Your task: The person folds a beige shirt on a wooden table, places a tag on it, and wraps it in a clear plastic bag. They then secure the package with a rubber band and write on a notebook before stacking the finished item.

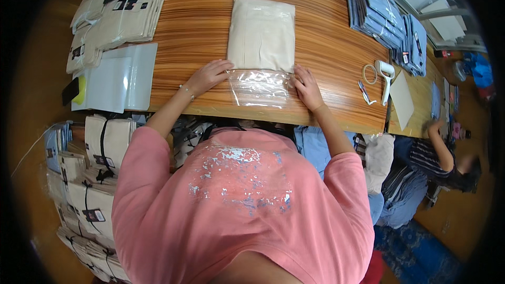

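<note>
A folded cream garment (pixel 261 34) lies flat on the wood-grain table in front of me, inside a clear plastic bag (pixel 259 89). The bag's unfilled end stretches toward me, wrinkled and shiny. At its left edge, my left hand (pixel 209 77) has its fingertips closed on the plastic, level with the garment's near end; a bracelet circles that wrist. Opposite it, my right hand (pixel 307 88) grips the right edge with bent fingers. Both forearms reach forward from pink sleeves.
Stacked cream garments (pixel 123 21) and clear plastic sheets (pixel 118 76) occupy the left side. A lint roller (pixel 385 76), a tape ring (pixel 369 73) and a small cutter-like tool (pixel 364 93) lie right. Blue folded garments (pixel 376 10) stand far right. Another person (pixel 436 152) is beyond the table's right end.
</note>
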Tool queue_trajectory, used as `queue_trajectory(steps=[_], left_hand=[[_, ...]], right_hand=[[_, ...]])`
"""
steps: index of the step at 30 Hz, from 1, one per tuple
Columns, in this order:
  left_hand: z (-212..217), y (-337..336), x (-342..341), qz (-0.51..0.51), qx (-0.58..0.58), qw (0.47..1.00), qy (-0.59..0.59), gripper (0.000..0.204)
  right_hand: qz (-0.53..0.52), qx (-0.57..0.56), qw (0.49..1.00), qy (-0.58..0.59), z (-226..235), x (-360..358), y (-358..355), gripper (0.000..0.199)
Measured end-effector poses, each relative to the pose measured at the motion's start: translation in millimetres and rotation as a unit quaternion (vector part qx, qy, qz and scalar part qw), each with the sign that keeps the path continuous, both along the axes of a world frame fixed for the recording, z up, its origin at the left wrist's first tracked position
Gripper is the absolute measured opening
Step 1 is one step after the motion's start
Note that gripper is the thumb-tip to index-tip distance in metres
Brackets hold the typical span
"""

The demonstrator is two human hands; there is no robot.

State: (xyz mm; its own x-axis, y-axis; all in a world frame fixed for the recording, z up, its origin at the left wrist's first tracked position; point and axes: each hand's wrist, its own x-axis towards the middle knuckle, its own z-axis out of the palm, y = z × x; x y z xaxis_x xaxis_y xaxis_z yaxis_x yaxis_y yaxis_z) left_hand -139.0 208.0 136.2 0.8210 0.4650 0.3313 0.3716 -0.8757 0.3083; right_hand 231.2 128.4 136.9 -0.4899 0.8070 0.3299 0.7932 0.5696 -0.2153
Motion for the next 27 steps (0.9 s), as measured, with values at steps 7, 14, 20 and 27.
queue_trajectory(steps=[7, 14, 20, 27], left_hand=[[-14, 0, 0, 0.017, -0.021, 1.0, -0.015, 0.023], [3, -3, 14, 0.047, -0.044, 0.998, -0.017, 0.014], [5, 2, 37, 0.315, -0.319, 0.873, -0.193, 0.025], [-11, 14, 64, 0.428, -0.206, 0.851, -0.226, 0.029]], right_hand=[[0.099, 0.003, 0.99, -0.096, -5, 1, 25, 0.017], [0.036, -0.041, 0.999, -0.001, 9, -15, 26, 0.013], [-0.201, -0.244, 0.915, 0.25, 12, -27, 50, 0.031], [-0.291, -0.22, 0.873, 0.325, -1, -44, 66, 0.038]])
